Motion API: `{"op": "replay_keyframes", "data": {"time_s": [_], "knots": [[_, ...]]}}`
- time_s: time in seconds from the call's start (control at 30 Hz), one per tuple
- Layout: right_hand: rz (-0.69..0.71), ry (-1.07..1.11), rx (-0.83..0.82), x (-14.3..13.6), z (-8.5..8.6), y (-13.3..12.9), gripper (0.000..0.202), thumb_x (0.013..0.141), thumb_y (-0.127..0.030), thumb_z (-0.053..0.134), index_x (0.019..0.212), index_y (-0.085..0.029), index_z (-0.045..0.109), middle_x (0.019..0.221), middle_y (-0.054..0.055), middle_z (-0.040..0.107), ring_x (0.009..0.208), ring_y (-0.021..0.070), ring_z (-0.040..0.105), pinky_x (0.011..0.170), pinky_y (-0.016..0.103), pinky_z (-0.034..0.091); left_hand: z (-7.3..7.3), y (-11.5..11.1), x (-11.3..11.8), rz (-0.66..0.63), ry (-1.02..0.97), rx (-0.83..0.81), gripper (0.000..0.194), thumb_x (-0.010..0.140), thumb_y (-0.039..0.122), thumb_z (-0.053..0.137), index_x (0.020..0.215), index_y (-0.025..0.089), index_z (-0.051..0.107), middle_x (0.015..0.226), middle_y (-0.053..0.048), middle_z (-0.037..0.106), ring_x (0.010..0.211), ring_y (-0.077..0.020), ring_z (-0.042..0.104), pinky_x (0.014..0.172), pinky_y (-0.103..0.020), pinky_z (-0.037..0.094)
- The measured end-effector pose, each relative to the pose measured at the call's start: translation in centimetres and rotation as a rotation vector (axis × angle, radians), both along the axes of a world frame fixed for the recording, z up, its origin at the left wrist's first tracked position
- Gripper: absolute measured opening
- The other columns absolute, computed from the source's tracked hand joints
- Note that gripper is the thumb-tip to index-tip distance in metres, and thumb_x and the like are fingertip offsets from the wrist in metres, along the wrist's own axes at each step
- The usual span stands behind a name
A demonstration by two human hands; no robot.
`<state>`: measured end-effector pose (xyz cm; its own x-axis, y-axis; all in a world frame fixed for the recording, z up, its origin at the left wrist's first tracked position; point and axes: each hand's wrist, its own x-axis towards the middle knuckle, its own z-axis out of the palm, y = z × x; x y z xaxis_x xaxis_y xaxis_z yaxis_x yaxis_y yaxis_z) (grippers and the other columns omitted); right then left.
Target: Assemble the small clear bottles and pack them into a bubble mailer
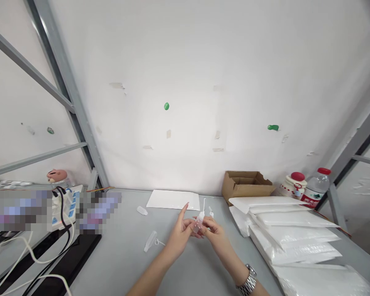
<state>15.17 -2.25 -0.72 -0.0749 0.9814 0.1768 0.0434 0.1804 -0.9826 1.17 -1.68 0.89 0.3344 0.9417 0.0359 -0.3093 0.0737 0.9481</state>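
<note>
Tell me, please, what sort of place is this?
Probably a packing station: white bubble mailers are stacked on a gray tabletop, and an open cardboard box stands behind them.

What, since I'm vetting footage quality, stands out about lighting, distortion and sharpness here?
Head view: pale wall brightest mid-frame, dimmer at the top-right corner; head view: left metal post leans outward, likely wide-angle stretch; head view: held clear bottle lacks crisp detail; head view: mosaic blocks cover patches at left.
</note>
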Motion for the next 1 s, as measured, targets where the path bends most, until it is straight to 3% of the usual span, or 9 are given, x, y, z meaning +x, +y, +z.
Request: {"op": "replay_keyframes", "data": {"time_s": [0.1,0.17,0.23,0.3,0.4,0.53,0.73,1.0], "knots": [[0.031,0.070,-0.062,-0.3,0.5,-0.4,0.035,0.068,-0.050,0.064,0.086,-0.020,0.070,0.085,0.006,0.064,0.079,0.0212,0.057,0.068,0.031,0.046,-0.1,0.1,-0.1,-0.037,0.009,-0.025,0.093,0.067,0.048,0.066,0.139,0.018,0.015,0.078,-0.003,0.066,0.065,-0.0165,0.063,0.068,-0.035,0.051],[0.002,0.104,-0.067,-0.3,0.7,-0.6,0.035,0.069,-0.049,0.064,0.086,-0.019,0.068,0.085,0.006,0.066,0.079,0.0218,0.058,0.070,0.033,0.046,-0.3,0.3,-0.3,-0.021,0.060,-0.029,0.080,0.067,0.050,0.065,0.132,0.017,0.033,0.076,-0.003,0.067,0.064,-0.0180,0.064,0.065,-0.034,0.052],[-0.081,0.099,-0.022,-0.2,0.9,-0.6,0.034,0.069,-0.049,0.064,0.084,-0.018,0.066,0.086,0.007,0.067,0.082,0.0229,0.059,0.074,0.034,0.046,-0.3,0.7,-0.7,0.077,0.117,-0.010,0.061,0.066,0.052,0.064,0.113,0.014,0.055,0.077,-0.007,0.068,0.068,-0.0201,0.065,0.065,-0.034,0.052],[-0.169,0.017,0.040,-0.2,0.9,-0.6,0.032,0.070,-0.049,0.062,0.081,-0.018,0.062,0.084,0.007,0.067,0.081,0.0227,0.060,0.075,0.035,0.046,-0.1,1.1,-1.1,0.197,0.091,-0.002,0.049,0.066,0.051,0.065,0.096,0.012,0.065,0.086,-0.011,0.070,0.079,-0.0228,0.066,0.074,-0.035,0.051],[-0.218,-0.209,0.097,-0.4,0.7,-0.9,0.028,0.073,-0.047,0.060,0.077,-0.020,0.059,0.076,0.004,0.065,0.073,0.0207,0.059,0.071,0.032,0.046,0.3,1.4,-1.8,0.208,-0.125,-0.056,0.042,0.070,0.043,0.066,0.099,0.013,0.065,0.105,-0.014,0.066,0.101,-0.0248,0.060,0.093,-0.038,0.044],[-0.226,-0.456,0.146,-0.7,-0.1,-1.4,0.023,0.075,-0.044,0.059,0.078,-0.021,0.061,0.074,0.003,0.064,0.073,0.0206,0.056,0.070,0.032,0.045,0.8,1.4,-2.3,0.120,-0.311,-0.131,0.035,0.075,0.035,0.065,0.102,0.013,0.063,0.115,-0.014,0.061,0.108,-0.0245,0.056,0.099,-0.038,0.039],[-0.246,-0.664,0.235,-0.8,-0.4,-1.6,0.022,0.079,-0.041,0.055,0.078,-0.021,0.060,0.069,0.002,0.062,0.070,0.0199,0.053,0.068,0.031,0.042,0.9,1.4,-2.3,0.141,-0.274,-0.200,0.032,0.072,0.034,0.068,0.094,0.012,0.064,0.105,-0.014,0.067,0.099,-0.0241,0.061,0.093,-0.038,0.044],[-0.210,-0.717,0.326,-1.0,0.0,-1.9,0.018,0.081,-0.038,0.053,0.079,-0.021,0.058,0.069,0.001,0.061,0.063,0.0165,0.051,0.070,0.032,0.041,0.6,1.6,-2.4,0.184,-0.203,-0.209,0.027,0.068,0.035,0.071,0.079,0.012,0.064,0.091,-0.012,0.071,0.087,-0.0217,0.066,0.082,-0.033,0.048]]}}
